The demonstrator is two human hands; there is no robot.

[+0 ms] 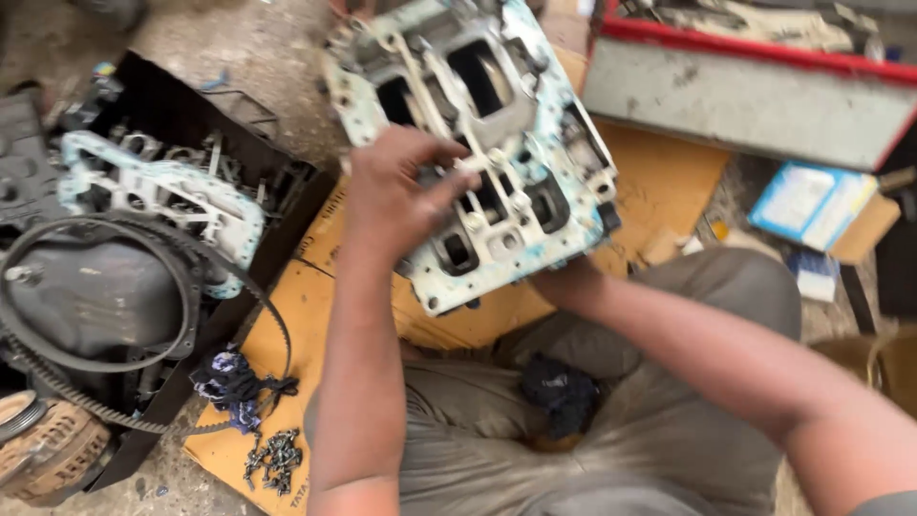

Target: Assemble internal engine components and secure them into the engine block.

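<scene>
Pale-blue metal casting (497,143) is lying tilted, long axis running away from you; your left hand (396,186) fingers are gripping its near-left edge, right hand hidden beneath.

Engine casting (482,143) sat centre, above lap, over cardboard (659,182) on floor. Left hand (396,186) lay on casting's near face; right hand hidden beneath its near edge. Tray (239,162) lay left, holding second casting (158,196) and belt (143,358). Rag (229,382) and chain (277,459) lay on cardboard's near-left corner. Box (745,96) stood behind right; booklet (812,201) right.
</scene>
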